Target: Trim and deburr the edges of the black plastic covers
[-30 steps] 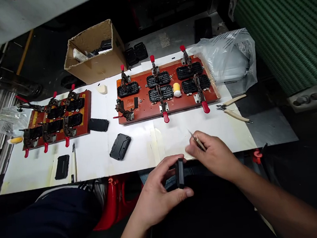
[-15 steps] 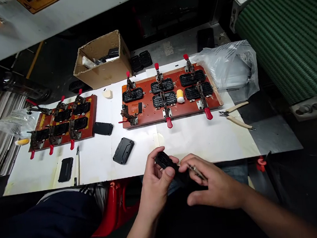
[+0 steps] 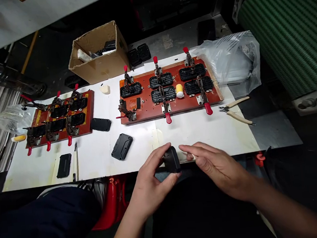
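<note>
My left hand (image 3: 153,181) grips a black plastic cover (image 3: 171,159) by its edges, between thumb and fingers. It is held on edge just past the table's front edge. To its right, my right hand (image 3: 219,167) is curled with the index finger pointing toward the cover, a small gap apart. A slim tool (image 3: 190,156) sits in its fingers; only a pale bit shows, so its kind is unclear. Beyond the hands, a black plastic case (image 3: 122,146) lies on the white paper.
A red-brown fixture board (image 3: 147,114) with red-handled toggle clamps holds several black frames; a yellow-and-white roll (image 3: 179,91) stands on it. Another clamp board (image 3: 89,110) is at left. Cutters (image 3: 236,111), a craft knife (image 3: 75,160), a cardboard box (image 3: 100,66) and a plastic bag (image 3: 231,63) lie around.
My left hand has turned the cover from its ribbed inside to its smooth side, more upright. My right hand has drawn slightly right, away from it, with the slim tool now mostly hidden.
</note>
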Available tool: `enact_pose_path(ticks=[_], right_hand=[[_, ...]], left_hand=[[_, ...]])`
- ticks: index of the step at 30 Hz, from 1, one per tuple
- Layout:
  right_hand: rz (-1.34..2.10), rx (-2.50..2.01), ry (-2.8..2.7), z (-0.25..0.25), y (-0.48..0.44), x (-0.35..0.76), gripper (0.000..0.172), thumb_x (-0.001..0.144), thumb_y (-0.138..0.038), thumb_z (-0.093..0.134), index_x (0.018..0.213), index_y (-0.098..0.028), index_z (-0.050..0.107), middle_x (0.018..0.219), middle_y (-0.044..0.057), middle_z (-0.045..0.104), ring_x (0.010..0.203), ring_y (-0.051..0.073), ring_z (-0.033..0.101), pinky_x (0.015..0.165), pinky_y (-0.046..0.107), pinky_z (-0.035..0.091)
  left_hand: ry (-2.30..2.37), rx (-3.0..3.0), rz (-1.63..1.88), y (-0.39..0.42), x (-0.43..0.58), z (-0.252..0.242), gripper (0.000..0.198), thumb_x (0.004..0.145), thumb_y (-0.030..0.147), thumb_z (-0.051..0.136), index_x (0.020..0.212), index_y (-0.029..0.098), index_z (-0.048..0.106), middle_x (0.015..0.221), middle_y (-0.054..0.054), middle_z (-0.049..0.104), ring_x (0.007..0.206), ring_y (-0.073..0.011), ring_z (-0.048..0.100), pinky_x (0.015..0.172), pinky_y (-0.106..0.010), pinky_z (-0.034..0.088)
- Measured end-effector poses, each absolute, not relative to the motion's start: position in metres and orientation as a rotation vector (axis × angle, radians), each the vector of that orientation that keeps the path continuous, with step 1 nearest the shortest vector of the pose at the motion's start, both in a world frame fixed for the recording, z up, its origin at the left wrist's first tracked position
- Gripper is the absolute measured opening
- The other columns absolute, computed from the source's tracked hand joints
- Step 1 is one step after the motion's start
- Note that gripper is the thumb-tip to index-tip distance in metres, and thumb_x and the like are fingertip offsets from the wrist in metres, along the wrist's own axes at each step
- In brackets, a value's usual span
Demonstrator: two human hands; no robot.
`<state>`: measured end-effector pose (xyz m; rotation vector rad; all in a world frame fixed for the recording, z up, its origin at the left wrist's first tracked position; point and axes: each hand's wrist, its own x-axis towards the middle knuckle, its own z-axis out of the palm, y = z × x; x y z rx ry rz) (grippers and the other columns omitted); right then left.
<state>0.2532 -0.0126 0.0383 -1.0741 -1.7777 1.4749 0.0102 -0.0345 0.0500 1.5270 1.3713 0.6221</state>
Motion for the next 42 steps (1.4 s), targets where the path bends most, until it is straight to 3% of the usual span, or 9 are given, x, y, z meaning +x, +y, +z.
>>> enact_pose_path(ticks=[7,18,23,26,30,34,39,42], right_hand=[[1.163,-0.809,-2.055,0.045,-0.006,0.273,0.047,0.105,-0.012,0.057,0.149,-0.028,0.060,0.107,0.006,0.072,0.093,0.016,0.067,0.080,0.028,0.056],[1.096,-0.865,-2.136,0.042,-0.001,0.273,0.038,0.107,-0.018,0.056,0.143,-0.027,0.065,0.102,0.006,0.073,0.089,0.017,0.068,0.077,0.030,0.055],[0.933,-1.313,-2.079,0.027,0.017,0.282,0.034,0.110,-0.029,0.053,0.139,-0.030,0.070,0.106,0.006,0.075,0.093,0.020,0.071,0.085,0.033,0.055],[1.086,-1.369,-1.971,0.027,0.015,0.281,0.034,0.110,-0.038,0.052,0.139,-0.029,0.069,0.114,0.007,0.073,0.100,0.021,0.070,0.089,0.033,0.055],[1.452,-1.225,-1.799,0.037,-0.010,0.265,0.046,0.098,-0.064,0.066,0.125,-0.027,0.069,0.095,0.002,0.067,0.079,0.015,0.063,0.066,0.024,0.052],[1.660,-1.109,-1.486,0.043,-0.029,0.247,0.060,0.085,-0.079,0.069,0.105,-0.023,0.065,0.084,-0.002,0.056,0.065,0.011,0.048,0.056,0.022,0.046],[1.630,-1.224,-1.552,0.041,-0.026,0.241,0.034,0.088,-0.048,0.081,0.105,-0.024,0.065,0.094,-0.001,0.062,0.073,0.012,0.055,0.063,0.021,0.050],[1.477,-1.334,-1.608,0.030,-0.020,0.250,0.021,0.097,-0.039,0.069,0.113,-0.025,0.068,0.100,0.001,0.071,0.079,0.015,0.065,0.071,0.024,0.054]], left_hand=[[1.306,1.362,0.674,-0.034,0.010,0.057,0.064,0.092,0.020,0.076,0.151,0.037,0.055,0.157,-0.007,0.055,0.145,-0.0293,0.053,0.123,-0.049,0.046],[1.247,1.356,0.630,-0.036,0.009,0.057,0.065,0.090,0.017,0.077,0.149,0.036,0.057,0.154,-0.007,0.058,0.144,-0.0303,0.055,0.123,-0.050,0.046],[1.106,1.408,0.581,-0.038,0.016,0.064,0.068,0.086,0.015,0.080,0.147,0.038,0.059,0.148,-0.007,0.062,0.138,-0.0301,0.060,0.118,-0.045,0.051],[1.086,1.386,0.605,-0.041,0.021,0.064,0.067,0.087,0.015,0.080,0.146,0.039,0.059,0.146,-0.007,0.063,0.137,-0.0291,0.061,0.115,-0.043,0.053],[1.131,1.329,0.658,-0.045,0.024,0.055,0.067,0.088,0.014,0.078,0.146,0.038,0.056,0.147,-0.007,0.059,0.135,-0.0293,0.062,0.114,-0.044,0.053],[1.221,1.464,0.684,-0.046,0.028,0.045,0.069,0.086,0.011,0.077,0.145,0.037,0.052,0.147,-0.007,0.056,0.135,-0.0288,0.060,0.118,-0.048,0.048],[1.329,1.603,0.717,-0.048,0.042,0.039,0.057,0.090,0.029,0.080,0.139,0.032,0.050,0.132,-0.008,0.063,0.123,-0.0275,0.065,0.109,-0.046,0.053],[1.434,1.545,0.680,-0.053,0.048,0.036,0.060,0.092,0.037,0.079,0.141,0.032,0.047,0.129,-0.008,0.062,0.114,-0.0249,0.067,0.094,-0.041,0.061]])
